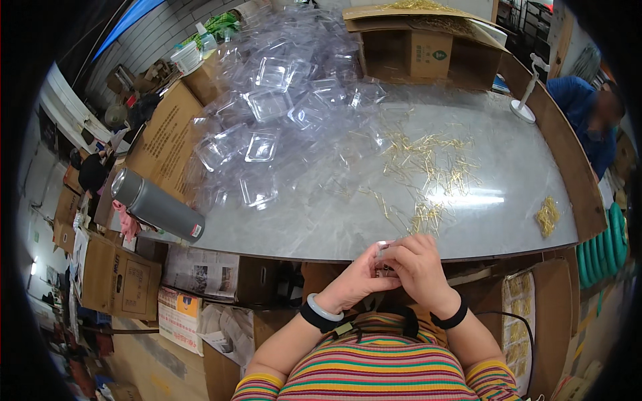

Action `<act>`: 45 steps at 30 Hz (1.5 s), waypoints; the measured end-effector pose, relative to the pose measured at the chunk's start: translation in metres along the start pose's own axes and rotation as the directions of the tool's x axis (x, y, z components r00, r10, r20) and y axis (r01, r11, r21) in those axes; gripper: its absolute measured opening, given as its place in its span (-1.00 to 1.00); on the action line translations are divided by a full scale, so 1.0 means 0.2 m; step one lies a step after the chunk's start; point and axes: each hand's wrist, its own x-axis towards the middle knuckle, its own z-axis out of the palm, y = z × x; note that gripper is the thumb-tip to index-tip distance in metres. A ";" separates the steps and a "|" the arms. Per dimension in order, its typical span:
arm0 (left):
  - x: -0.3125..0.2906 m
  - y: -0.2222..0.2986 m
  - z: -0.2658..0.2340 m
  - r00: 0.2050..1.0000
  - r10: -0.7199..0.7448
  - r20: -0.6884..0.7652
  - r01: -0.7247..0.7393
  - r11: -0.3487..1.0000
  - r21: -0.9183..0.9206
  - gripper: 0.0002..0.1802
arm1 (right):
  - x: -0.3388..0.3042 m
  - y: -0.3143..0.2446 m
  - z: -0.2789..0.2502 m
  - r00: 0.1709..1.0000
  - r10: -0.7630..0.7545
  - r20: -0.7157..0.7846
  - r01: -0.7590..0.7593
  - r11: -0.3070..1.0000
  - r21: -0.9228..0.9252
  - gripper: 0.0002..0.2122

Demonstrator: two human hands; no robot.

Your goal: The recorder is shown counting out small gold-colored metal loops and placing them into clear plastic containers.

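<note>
At the near edge of the table, my left hand [358,275] and my right hand [420,271] meet with fingers curled inward. Between them shows a bit of a clear plastic clamshell [382,246], mostly covered by the fingers. Just beyond my fingertips lie loose gold-coloured metal pins [428,217], and more of these thin bent pieces spread toward the middle of the table. A large heap of empty clear plastic clamshells [267,110] covers the left and back of the grey tabletop [314,230].
A grey flask [157,204] stands tilted in view at the left edge. Cardboard walls [558,134] border the table; a carton [428,53] sits at the back. A white stand [523,110] and a gold bundle [547,216] are on the right. Another person [585,120] in blue sits beyond.
</note>
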 end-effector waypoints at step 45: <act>0.02 0.02 -0.06 1.000 -0.010 -0.022 0.007 0.992 -0.125 -0.21 | -0.05 0.08 -0.05 0.994 0.015 -0.107 -0.033 0.985 -0.170 -0.79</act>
